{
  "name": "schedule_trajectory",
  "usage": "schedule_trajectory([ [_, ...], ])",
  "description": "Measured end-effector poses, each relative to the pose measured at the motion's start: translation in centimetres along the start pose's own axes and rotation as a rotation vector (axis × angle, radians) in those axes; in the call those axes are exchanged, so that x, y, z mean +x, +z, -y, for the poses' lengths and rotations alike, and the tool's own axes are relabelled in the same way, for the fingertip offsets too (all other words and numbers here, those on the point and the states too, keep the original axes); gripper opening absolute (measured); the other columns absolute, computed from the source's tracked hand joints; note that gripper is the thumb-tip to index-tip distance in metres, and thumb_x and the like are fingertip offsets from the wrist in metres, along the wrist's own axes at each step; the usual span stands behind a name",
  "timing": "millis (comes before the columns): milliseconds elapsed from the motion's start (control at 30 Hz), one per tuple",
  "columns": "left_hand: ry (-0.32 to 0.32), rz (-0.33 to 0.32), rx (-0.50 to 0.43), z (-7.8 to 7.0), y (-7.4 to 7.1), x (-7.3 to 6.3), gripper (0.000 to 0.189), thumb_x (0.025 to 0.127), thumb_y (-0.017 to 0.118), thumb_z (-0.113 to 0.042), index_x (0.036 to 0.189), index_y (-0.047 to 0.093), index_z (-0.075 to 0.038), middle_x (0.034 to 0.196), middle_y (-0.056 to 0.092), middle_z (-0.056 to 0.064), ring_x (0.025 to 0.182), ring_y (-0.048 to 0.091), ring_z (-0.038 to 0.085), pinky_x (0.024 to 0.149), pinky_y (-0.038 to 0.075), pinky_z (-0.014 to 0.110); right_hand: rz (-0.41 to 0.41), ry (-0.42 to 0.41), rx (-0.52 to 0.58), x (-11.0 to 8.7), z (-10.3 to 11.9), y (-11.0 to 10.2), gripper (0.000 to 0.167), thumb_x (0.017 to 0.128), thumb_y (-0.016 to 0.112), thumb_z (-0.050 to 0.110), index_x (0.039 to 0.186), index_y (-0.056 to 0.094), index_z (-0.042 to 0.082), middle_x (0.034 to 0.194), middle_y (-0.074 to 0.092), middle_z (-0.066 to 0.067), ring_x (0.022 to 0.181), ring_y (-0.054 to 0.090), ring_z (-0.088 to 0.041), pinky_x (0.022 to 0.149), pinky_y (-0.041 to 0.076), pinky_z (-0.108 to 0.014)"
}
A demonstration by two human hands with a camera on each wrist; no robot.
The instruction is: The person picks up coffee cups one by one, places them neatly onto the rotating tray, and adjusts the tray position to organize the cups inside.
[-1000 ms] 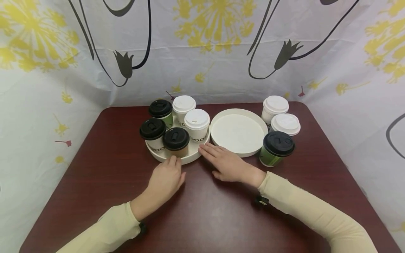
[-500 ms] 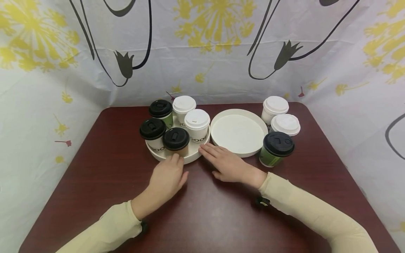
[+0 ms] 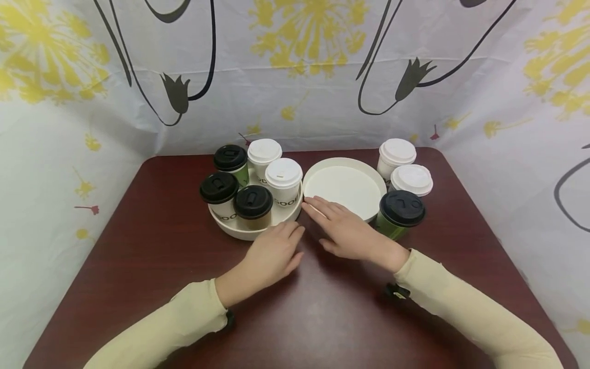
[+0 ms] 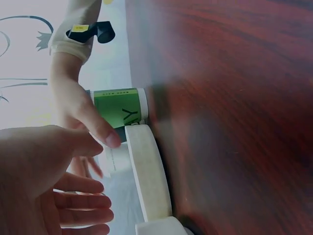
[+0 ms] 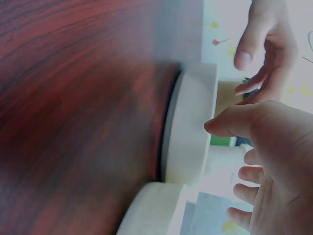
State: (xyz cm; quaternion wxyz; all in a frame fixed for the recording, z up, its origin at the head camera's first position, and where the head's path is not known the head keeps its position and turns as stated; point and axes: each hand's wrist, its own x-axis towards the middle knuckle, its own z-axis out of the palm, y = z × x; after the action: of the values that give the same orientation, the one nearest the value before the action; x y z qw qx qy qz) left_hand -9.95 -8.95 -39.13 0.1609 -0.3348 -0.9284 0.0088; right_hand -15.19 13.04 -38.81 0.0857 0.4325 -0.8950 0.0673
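The left grip (image 3: 273, 254) is near the loaded tray (image 3: 238, 234)

The cream-sleeved left arm (image 3: 161, 323) and right arm (image 3: 475, 315) slanted forward and inward, with the left hand (image 3: 274, 251) and right hand (image 3: 348, 230) near each other, a gap between them. Both showed their backs to the head view. The left fingers (image 4: 83, 200) lay extended side by side, the left thumb (image 4: 85, 144) apart from them; the right fingers (image 5: 246, 192) were loosely spread, the right thumb (image 5: 227, 122) reaching out separately.
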Motion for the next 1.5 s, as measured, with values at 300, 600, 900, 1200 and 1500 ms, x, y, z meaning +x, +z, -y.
schedule_trajectory([
  [300, 0.053, 0.027, -0.035, -0.3, 0.2, 1.8, 0.058, 0.088, 0.069, -0.04, 0.134, 0.058, -0.005, 0.128, 0.062, 0.009, 0.121, 0.059, 0.022, 0.101, 0.051, 0.036, -0.018, 0.056, -0.009, -1.4, -0.8, -3.3, 0.088, 0.083, 0.074, 0.023, 0.156, 0.026, 0.008, 0.161, 0.031, -0.013, 0.148, 0.034, -0.033, 0.118, 0.034, -0.05],
  [600, 0.088, 0.046, -0.05, -0.5, 0.7, 3.3, 0.061, 0.089, 0.067, -0.039, 0.139, 0.054, -0.005, 0.137, 0.058, 0.009, 0.13, 0.055, 0.022, 0.11, 0.045, 0.036, -0.112, 0.091, -0.036, -3.4, -2.1, -6.0, 0.089, 0.081, 0.075, 0.02, 0.155, 0.028, 0.008, 0.158, 0.035, -0.015, 0.144, 0.037, -0.035, 0.114, 0.036, -0.053],
  [900, 0.107, 0.114, 0.001, -1.1, 2.1, 4.7, 0.068, 0.09, 0.065, -0.043, 0.145, 0.046, -0.006, 0.15, 0.048, 0.01, 0.143, 0.044, 0.024, 0.114, 0.042, 0.037, -0.164, 0.16, -0.059, -6.8, -4.4, -7.6, 0.087, 0.08, 0.076, 0.02, 0.154, 0.031, 0.004, 0.152, 0.041, -0.021, 0.136, 0.043, -0.039, 0.108, 0.036, -0.057],
  [1200, 0.071, 0.21, 0.034, -1.9, 3.2, 5.1, 0.073, 0.091, 0.063, -0.047, 0.148, 0.042, -0.006, 0.15, 0.048, 0.011, 0.142, 0.045, 0.025, 0.112, 0.044, 0.039, -0.141, 0.34, -0.058, -9.9, -6.3, -7.9, 0.081, 0.081, 0.079, 0.029, 0.149, 0.04, 0.006, 0.147, 0.045, -0.023, 0.125, 0.05, -0.046, 0.102, 0.042, -0.06],
  [1500, 0.039, 0.191, 0.053, -2.2, 3.8, 5.1, 0.075, 0.09, 0.064, -0.047, 0.147, 0.042, -0.004, 0.149, 0.045, 0.012, 0.143, 0.044, 0.024, 0.11, 0.044, 0.035, -0.154, 0.421, -0.055, -11.4, -7.0, -7.0, 0.072, 0.078, 0.081, 0.034, 0.14, 0.053, 0.01, 0.138, 0.054, -0.019, 0.113, 0.055, -0.044, 0.085, 0.046, -0.06],
])
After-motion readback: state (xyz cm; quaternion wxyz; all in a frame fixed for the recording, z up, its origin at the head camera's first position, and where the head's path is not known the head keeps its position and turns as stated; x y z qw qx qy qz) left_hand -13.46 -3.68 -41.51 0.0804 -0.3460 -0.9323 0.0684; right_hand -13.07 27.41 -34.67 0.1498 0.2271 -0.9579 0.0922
